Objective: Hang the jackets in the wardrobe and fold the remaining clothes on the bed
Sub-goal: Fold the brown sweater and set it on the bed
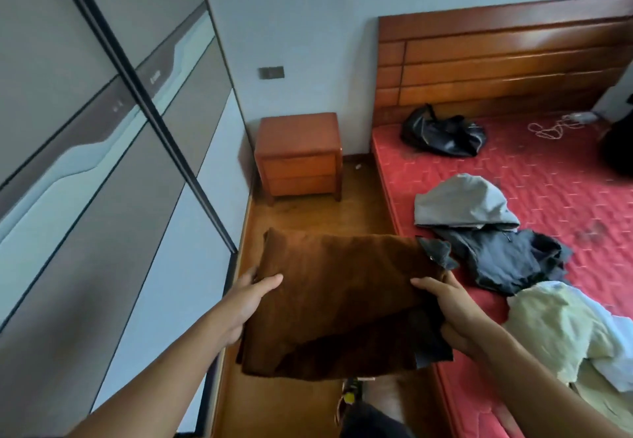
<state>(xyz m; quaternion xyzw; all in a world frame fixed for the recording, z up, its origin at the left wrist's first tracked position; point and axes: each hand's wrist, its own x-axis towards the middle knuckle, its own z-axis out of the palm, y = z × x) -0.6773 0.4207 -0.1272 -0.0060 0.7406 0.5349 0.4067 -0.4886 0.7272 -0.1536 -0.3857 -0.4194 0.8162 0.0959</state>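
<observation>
While both arms reach forward at frame centre, I see my left hand [245, 304] gripping the left edge of the folded brown garment [335, 304], thumb on top, and my right hand [448, 311] clamping its right edge. It hangs above the wooden floor [308, 211], between the wardrobe [102, 163] at left and the red bed [555, 177] at right, where a grey hoodie [462, 204] lies.

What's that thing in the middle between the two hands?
In the head view, a folded brown garment fills the gap. The left hand grips its left edge and the right hand grips its right edge.
</observation>
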